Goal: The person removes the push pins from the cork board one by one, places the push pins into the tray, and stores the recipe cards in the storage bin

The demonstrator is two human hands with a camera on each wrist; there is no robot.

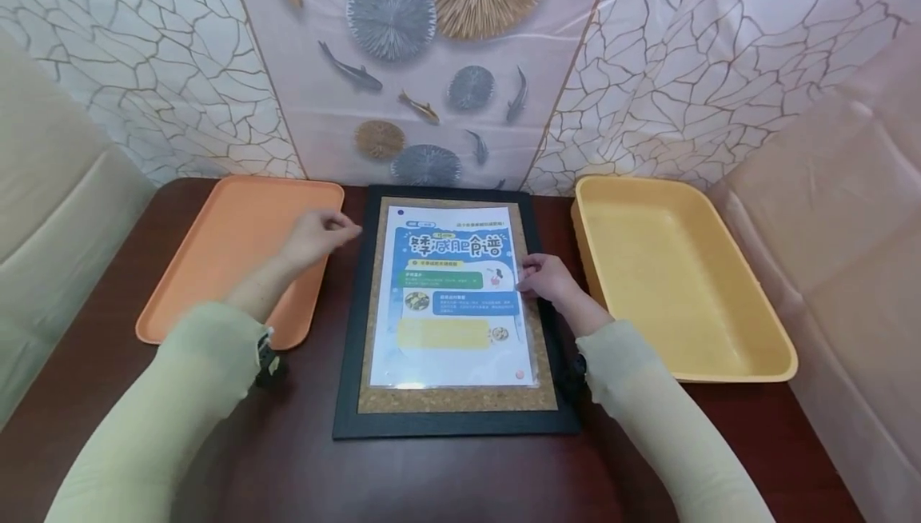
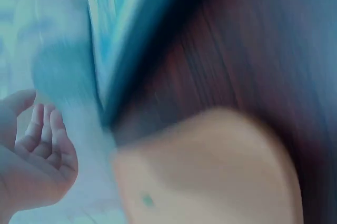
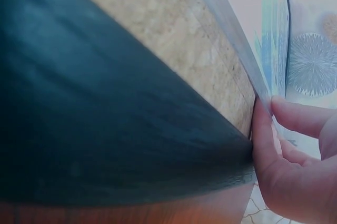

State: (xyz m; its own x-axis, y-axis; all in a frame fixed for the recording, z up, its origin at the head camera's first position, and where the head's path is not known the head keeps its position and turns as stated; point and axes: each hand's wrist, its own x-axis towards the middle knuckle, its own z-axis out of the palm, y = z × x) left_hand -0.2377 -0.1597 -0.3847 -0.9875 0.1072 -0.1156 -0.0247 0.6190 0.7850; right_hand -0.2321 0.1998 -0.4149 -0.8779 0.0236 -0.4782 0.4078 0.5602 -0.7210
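A printed sheet (image 1: 453,363) with a blue heading and glossy surface lies on a cork board (image 1: 460,401) in a black frame (image 1: 460,425). A small dark blue round dot (image 1: 400,212) shows at the sheet's top left corner. My right hand (image 1: 548,277) pinches the sheet's right edge; in the right wrist view the thumb (image 3: 297,116) is on one side of the lifted edge, fingers on the other. My left hand (image 1: 320,237) hovers over the orange tray's right side, fingers loosely curled; nothing shows between thumb and fingertips in the left wrist view.
The orange tray (image 1: 252,219) stands left of the frame, with a small green object (image 2: 147,199) on it in the left wrist view. A deeper yellow tray (image 1: 676,267) stands at the right. A patterned wall (image 1: 468,131) rises behind the dark table (image 1: 403,483).
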